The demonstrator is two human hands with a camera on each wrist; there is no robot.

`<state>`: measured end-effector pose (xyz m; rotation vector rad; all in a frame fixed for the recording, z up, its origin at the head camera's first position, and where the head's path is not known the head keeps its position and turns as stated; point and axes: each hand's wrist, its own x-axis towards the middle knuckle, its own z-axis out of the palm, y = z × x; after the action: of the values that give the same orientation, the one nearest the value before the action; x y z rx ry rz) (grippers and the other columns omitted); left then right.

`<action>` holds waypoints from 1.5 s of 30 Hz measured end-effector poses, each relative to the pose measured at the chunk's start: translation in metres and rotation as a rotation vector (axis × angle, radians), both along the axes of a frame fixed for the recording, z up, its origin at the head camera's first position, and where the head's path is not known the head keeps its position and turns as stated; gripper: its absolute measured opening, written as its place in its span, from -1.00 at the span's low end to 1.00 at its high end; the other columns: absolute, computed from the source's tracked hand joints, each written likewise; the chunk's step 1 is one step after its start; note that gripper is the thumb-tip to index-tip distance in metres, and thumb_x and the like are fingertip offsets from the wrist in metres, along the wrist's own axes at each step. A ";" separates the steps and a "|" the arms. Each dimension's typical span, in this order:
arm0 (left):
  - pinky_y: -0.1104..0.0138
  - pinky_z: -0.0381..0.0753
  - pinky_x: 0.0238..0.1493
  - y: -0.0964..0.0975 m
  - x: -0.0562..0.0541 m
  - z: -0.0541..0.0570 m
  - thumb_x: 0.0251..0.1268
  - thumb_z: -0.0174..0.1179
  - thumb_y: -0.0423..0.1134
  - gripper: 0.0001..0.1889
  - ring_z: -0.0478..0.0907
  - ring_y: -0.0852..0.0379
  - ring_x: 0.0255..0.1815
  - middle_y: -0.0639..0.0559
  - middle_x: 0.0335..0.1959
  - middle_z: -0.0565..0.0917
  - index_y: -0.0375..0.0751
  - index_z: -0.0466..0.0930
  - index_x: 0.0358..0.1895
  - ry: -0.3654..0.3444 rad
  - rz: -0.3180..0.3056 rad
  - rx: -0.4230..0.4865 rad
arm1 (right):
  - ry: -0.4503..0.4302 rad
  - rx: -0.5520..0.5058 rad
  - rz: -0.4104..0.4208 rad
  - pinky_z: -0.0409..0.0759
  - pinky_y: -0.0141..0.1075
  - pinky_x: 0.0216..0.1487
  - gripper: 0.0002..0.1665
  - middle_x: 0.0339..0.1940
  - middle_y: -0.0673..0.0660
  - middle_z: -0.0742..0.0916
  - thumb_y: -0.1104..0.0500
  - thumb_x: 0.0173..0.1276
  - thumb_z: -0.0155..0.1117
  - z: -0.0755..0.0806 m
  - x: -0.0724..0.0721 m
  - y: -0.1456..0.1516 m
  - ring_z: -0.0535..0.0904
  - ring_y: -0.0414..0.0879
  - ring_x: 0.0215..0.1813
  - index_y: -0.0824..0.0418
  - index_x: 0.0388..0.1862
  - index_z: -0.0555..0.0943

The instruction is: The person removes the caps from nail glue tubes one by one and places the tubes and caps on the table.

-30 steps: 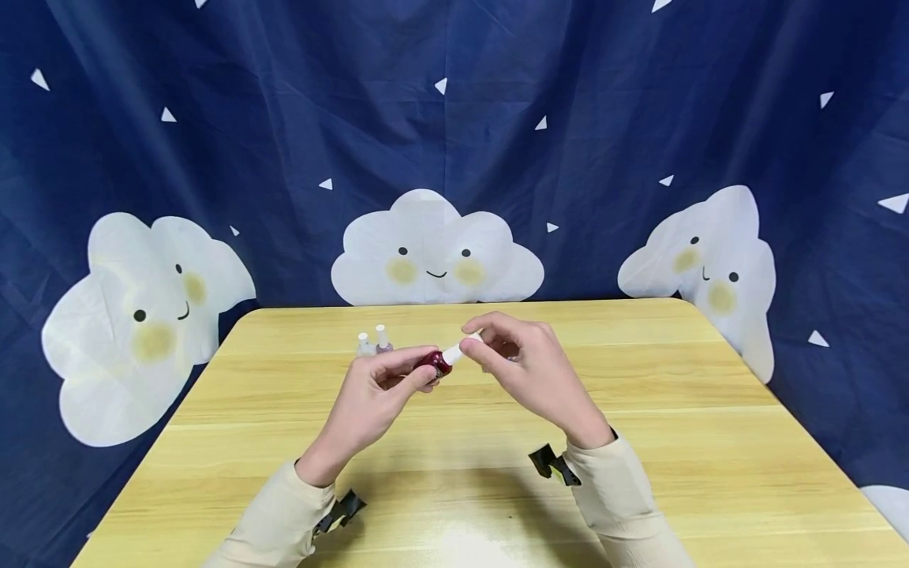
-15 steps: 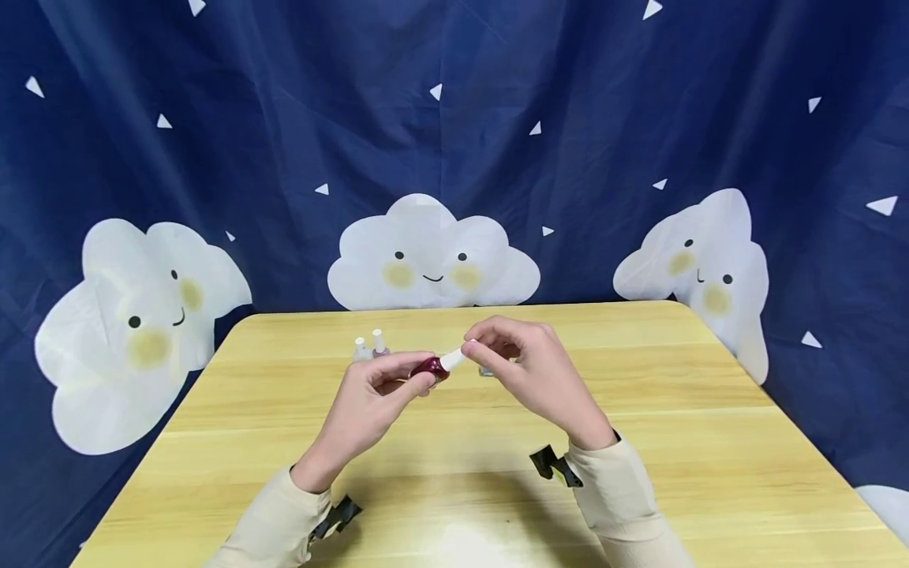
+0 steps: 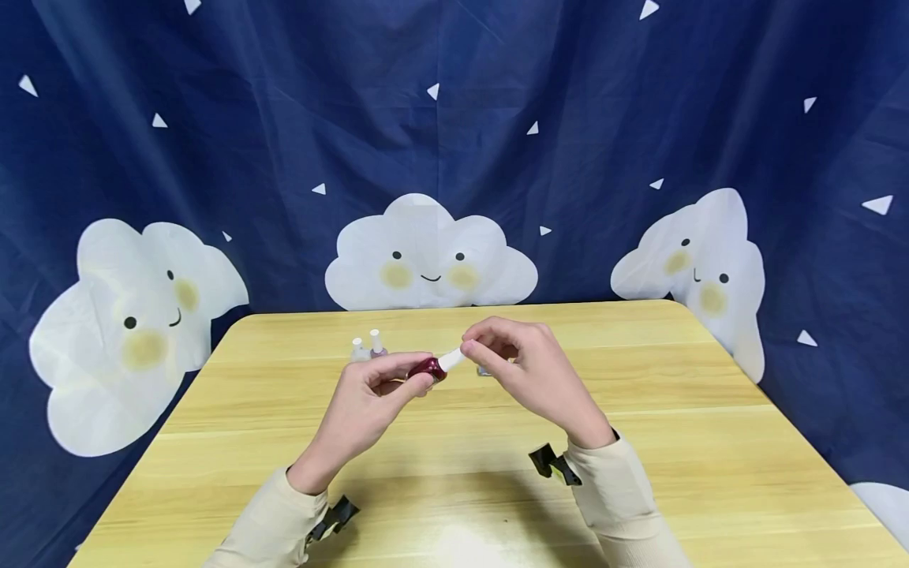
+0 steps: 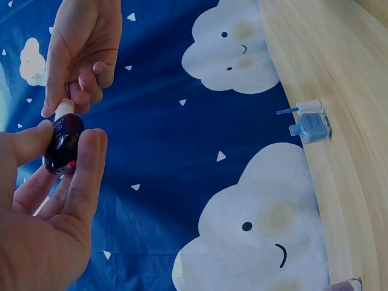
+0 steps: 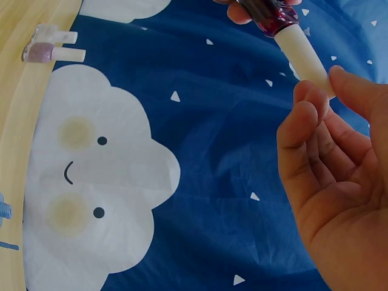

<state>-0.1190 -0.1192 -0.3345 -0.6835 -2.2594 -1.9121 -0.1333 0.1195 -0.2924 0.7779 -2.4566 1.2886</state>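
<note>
My left hand (image 3: 364, 402) holds a small nail polish bottle (image 3: 428, 369) of dark red glass, thumb on one side and fingers on the other. Its long white cap (image 3: 450, 360) points up and to the right. At the far end of that cap, my right hand (image 3: 534, 380) pinches it between thumb and fingertips. In the right wrist view the cap (image 5: 304, 57) meets the red bottle (image 5: 270, 13) at the neck. The bottle is held in the air over the wooden table (image 3: 440, 442), tilted.
A light blue polish bottle (image 4: 314, 128) stands uncapped on the table, with its white brush cap (image 4: 308, 107) beside it; my right hand partly hides this bottle in the head view. Beyond my left hand stand a clear bottle (image 3: 358, 349) and a pale purple one (image 3: 377, 345), both white-capped.
Both hands have stayed on the red bottle and its cap, the left one drifting slightly left. The right fingertips now cover the cap's end. Part of the blue bottle has appeared beside the right hand.
</note>
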 end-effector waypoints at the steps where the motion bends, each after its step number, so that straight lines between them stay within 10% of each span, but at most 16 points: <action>1: 0.22 0.81 -0.08 0.000 0.000 0.000 0.35 0.39 -0.28 -0.70 0.79 0.10 -0.16 -0.08 -0.11 0.81 -0.18 0.74 0.11 0.002 0.003 -0.002 | 0.000 0.002 0.001 0.52 -0.34 -0.55 -0.94 -0.52 -0.15 0.68 0.05 0.48 0.36 0.000 0.000 0.000 0.57 -0.23 -0.52 -0.03 -0.17 0.72; 21: 0.21 0.81 -0.09 0.002 0.000 0.002 0.39 0.34 -0.31 -0.71 0.79 0.03 -0.20 -0.15 -0.11 0.81 -0.28 0.72 0.12 -0.039 -0.032 0.010 | 0.033 0.051 0.091 0.70 -0.32 -0.35 -0.84 -0.40 -0.16 0.73 0.11 0.47 0.36 0.002 0.000 0.006 0.60 -0.25 -0.43 0.06 -0.02 0.71; 45: 0.29 0.79 -0.05 0.004 0.002 0.002 0.32 0.41 -0.31 -0.74 0.78 0.15 -0.11 -0.01 -0.10 0.82 -0.15 0.77 0.06 0.098 0.026 -0.039 | 0.017 0.078 0.089 0.69 -0.35 -0.34 -0.92 -0.41 -0.20 0.71 0.05 0.52 0.31 0.005 0.000 0.010 0.59 -0.26 -0.41 -0.03 -0.12 0.71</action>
<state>-0.1170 -0.1152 -0.3327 -0.7313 -2.2400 -1.7870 -0.1328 0.1293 -0.2875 0.9228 -2.4977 1.2173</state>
